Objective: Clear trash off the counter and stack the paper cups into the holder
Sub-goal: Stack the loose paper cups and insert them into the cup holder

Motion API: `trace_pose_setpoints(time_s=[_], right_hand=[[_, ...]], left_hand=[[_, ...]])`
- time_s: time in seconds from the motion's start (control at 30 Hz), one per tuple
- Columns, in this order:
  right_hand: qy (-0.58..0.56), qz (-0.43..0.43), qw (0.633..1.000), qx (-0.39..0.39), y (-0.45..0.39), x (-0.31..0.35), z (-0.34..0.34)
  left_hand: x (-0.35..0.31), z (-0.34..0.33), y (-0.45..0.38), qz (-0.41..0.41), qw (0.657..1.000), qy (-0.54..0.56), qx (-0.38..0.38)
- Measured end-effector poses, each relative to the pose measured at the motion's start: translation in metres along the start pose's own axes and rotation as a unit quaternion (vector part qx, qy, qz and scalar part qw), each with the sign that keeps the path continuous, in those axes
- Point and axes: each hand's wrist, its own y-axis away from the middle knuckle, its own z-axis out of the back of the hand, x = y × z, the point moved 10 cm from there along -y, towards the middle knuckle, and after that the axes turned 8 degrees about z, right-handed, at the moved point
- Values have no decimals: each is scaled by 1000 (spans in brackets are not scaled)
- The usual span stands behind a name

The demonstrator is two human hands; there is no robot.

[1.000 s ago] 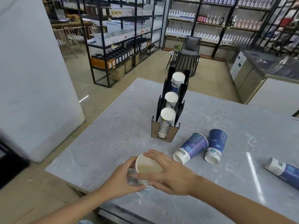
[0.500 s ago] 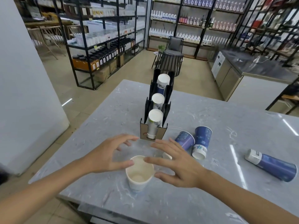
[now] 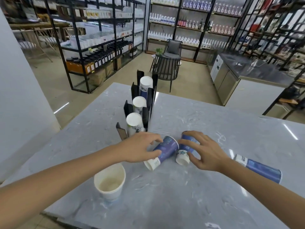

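Two blue paper cups lie on their sides on the grey marble counter [image 3: 198,195]. My left hand [image 3: 140,148] closes over the left blue cup [image 3: 166,148], fingers on top and thumb against its side. My right hand [image 3: 206,152] grips the right blue cup [image 3: 184,147], thumb near its white base. Both cups still rest on the counter. A white paper cup [image 3: 109,180] stands upright and alone near the front edge. Behind the hands, the black cup holder [image 3: 149,100] carries three slanted stacks of cups, white bases toward me.
A third blue cup [image 3: 262,170] lies on its side at the right, partly behind my right forearm. Beyond the counter are a dark chair [image 3: 166,65], black shelving with bottles, and a steel counter [image 3: 247,70] at the right. A white wall stands at the left.
Both hands let go of the white cup, which now stands upright near the front edge. They moved forward and right onto the two lying blue cups. The camera view shifted too.
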Motion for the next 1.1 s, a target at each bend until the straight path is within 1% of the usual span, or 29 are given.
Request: trace_pose_setpoints(time_s=[0.1, 0.27, 0.37, 0.47, 0.57, 0.73, 0.9, 1.0, 1.1], right_hand=[[15, -4, 998, 60, 10, -44, -19], [41, 24, 984, 172, 12, -93, -60], [49, 44, 977, 201, 5, -111, -79], [61, 71, 970, 225, -5, -121, -97], [70, 94, 962, 249, -11, -125, -115], [58, 120, 962, 237, -19, -126, -128], [46, 126, 968, 212, -17, -126, -122], [33, 107, 974, 197, -5, -135, -115], [18, 70, 981, 178, 11, -146, -97]], left_hand=[[0, -20, -28, 29, 999, -18, 12], [15, -57, -68, 94, 993, -53, 38], [28, -78, -83, 141, 986, -70, 51], [43, -98, -89, 204, 974, -71, 71], [52, -113, -89, 246, 964, -62, 84], [62, -127, -71, 290, 954, -43, 68], [58, -121, -59, 297, 954, -31, 37], [51, -113, -52, 288, 954, -70, 33], [38, -105, -49, 262, 956, -127, 26]])
